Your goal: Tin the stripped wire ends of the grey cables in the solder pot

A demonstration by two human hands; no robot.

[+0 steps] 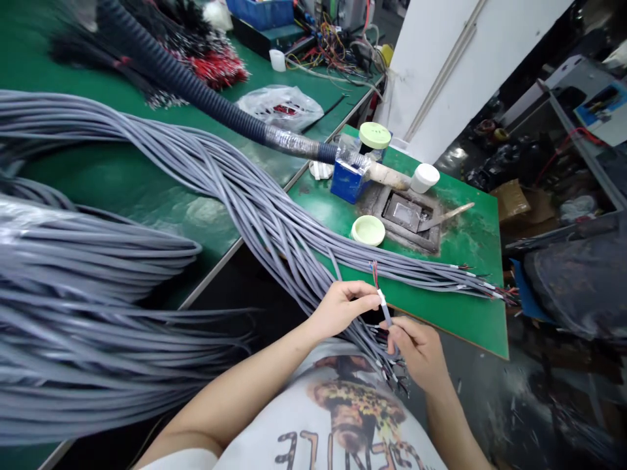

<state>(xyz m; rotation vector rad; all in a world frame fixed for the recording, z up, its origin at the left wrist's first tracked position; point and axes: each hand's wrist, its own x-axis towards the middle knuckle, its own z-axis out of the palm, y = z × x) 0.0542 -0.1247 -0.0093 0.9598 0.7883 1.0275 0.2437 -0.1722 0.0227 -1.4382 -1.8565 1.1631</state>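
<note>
My right hand is closed around a grey cable near its end, which points up and away from me. Thin coloured wires fan out of that end, past a white band on the jacket. The thumb and fingers of my left hand pinch the cable at the white band. Below my hands, more cable ends with bared wires hang in front of my shirt. Beyond them, a long bundle of grey cables runs across the bench, its stripped ends lying at the right.
A solder pot with a scraper across it stands on the green board. Around it are a pale green lid, a white cup and a ribbed hose. Coiled grey cables fill the left.
</note>
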